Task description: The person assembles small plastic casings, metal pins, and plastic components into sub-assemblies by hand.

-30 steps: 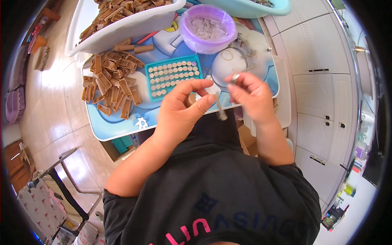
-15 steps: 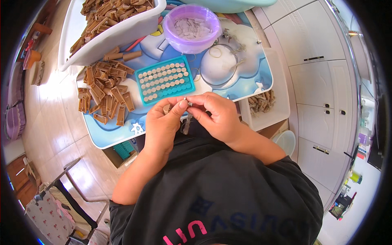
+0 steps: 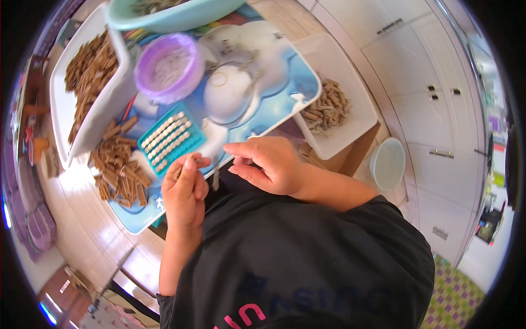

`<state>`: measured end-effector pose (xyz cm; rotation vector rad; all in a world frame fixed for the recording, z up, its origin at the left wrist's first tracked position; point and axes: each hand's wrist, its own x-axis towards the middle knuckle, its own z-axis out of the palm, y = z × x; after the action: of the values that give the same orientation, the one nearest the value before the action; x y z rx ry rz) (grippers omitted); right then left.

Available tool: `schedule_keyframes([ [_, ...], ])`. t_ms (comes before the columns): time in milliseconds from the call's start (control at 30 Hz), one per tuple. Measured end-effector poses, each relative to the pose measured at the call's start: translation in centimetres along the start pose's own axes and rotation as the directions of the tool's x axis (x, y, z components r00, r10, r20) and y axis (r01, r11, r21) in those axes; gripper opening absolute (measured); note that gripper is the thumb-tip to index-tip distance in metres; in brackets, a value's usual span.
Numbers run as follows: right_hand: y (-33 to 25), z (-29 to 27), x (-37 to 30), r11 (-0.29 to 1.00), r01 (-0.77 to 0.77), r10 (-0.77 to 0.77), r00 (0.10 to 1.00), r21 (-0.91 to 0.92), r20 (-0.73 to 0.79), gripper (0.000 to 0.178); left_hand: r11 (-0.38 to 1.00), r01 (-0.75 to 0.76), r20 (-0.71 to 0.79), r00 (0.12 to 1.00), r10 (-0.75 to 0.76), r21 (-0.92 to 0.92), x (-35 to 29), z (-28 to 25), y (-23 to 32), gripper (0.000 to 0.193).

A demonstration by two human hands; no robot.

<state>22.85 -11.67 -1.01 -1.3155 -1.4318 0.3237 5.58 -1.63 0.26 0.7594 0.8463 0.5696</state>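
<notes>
Left hand [image 3: 185, 189] at frame centre pinches a small brown piece [image 3: 179, 172] in its grip beside the teal slotted tray [image 3: 171, 138], right hand [image 3: 268, 164] loosely curled, seemingly empty, steadying alongside.

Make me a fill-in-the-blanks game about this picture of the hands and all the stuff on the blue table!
1. The round bowl beside the white tray is coloured ____.
2. The teal grid tray holds rows of small ____ pieces.
3. The left hand pinches a thin brown ____.
4. The right hand hovers at the near edge of the ____ table.

Missing words: purple; white; stick; blue
</notes>
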Motion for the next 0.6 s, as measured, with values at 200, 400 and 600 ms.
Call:
schedule_keyframes([
  [200,5.7,-7.4,-5.2,0.956,-0.288,0.246,0.897,-0.063,-0.368,0.017,0.997,-0.003,0.005,1.0,0.003,0.072,0.7,1.4,0.1,0.023],
  [400,16.9,-16.3,-11.4,0.662,-0.732,0.61,0.402,0.16,-0.683,0.017,0.996,-0.027,0.04,0.999,0.024,0.083,1.5,2.0,0.5,0.024],
  [600,21.4,-19.5,-12.7,0.527,-0.841,0.523,0.436,-0.124,-0.733,0.017,0.993,0.01,-0.027,1.0,-0.007,0.119,1.9,3.0,-0.1,0.024],
])
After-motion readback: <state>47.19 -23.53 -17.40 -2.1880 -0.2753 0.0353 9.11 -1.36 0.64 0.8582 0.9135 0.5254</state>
